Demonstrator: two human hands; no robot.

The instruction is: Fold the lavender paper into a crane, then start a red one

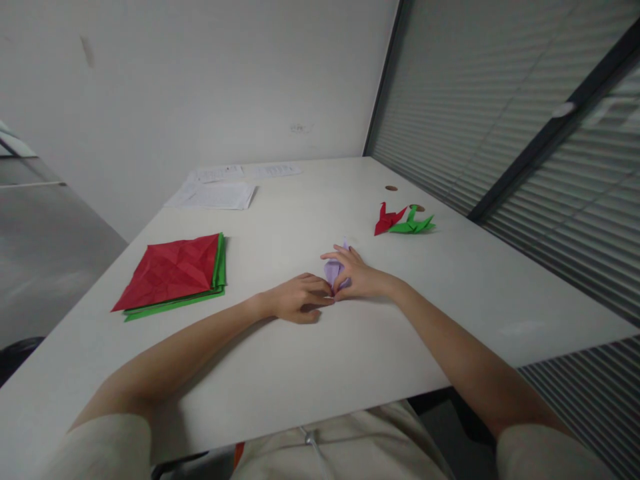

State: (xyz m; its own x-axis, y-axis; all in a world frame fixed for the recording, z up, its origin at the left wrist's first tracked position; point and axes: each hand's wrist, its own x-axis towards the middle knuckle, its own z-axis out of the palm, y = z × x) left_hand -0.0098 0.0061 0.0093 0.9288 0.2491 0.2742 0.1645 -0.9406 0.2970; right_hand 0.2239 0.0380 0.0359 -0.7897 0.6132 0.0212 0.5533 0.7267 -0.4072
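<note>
A small piece of light purple folded paper (332, 269) lies on the white table in front of me, partly covered by my fingers. My right hand (359, 275) arches over it, fingers across its top and thumb at its near tip. From the left, my left hand (299, 298) meets the same near tip with its fingertips, the fingers bent together. Both hands' fingertips almost touch there. The far point of the paper shows beyond my right fingers; its exact folds are hidden.
To the left lies a stack of red and green paper sheets (175, 270), creased on top. A red paper crane (387, 219) and a green paper crane (413, 224) stand at the right, near round table holes. Printed sheets (217, 195) lie at the back, below the wall. Window blinds flank the right edge.
</note>
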